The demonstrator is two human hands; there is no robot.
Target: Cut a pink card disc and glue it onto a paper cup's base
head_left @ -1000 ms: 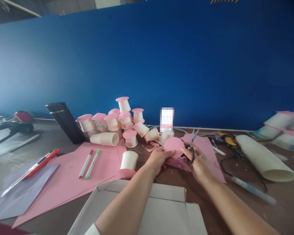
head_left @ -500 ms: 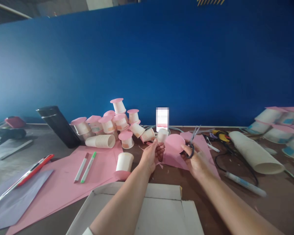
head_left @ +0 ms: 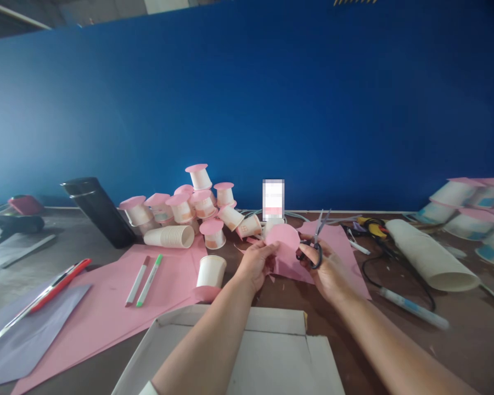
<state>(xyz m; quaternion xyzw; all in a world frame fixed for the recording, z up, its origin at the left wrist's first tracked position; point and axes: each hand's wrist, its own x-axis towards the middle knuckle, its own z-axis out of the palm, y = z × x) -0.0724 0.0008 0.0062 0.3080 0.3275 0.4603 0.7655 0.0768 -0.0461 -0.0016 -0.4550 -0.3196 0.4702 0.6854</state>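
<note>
My left hand (head_left: 258, 262) is closed on a round pink paper disc (head_left: 283, 236), thumb on its near face. Part of a white paper cup (head_left: 274, 222) shows just behind the disc; whether the two are joined I cannot tell. In my right hand (head_left: 321, 263) is a pair of scissors (head_left: 319, 230), fingers in the black handle loops and blades pointing up, slightly apart. The right fingers are close to the disc's right edge. Under both hands lies a pink paper sheet (head_left: 340, 249).
Several cups with pink discs (head_left: 203, 204) are stacked at the back left, near a black flask (head_left: 101, 211). Markers (head_left: 149, 281) and a red cutter knife (head_left: 60, 285) lie on the left. A white box (head_left: 280, 362) sits in front; a large paper roll (head_left: 432, 255) and cables are right.
The pink disc has moved left, from beside my right fingers into my left hand, now in front of the white cup. The scissors have turned more upright and shifted slightly left.
</note>
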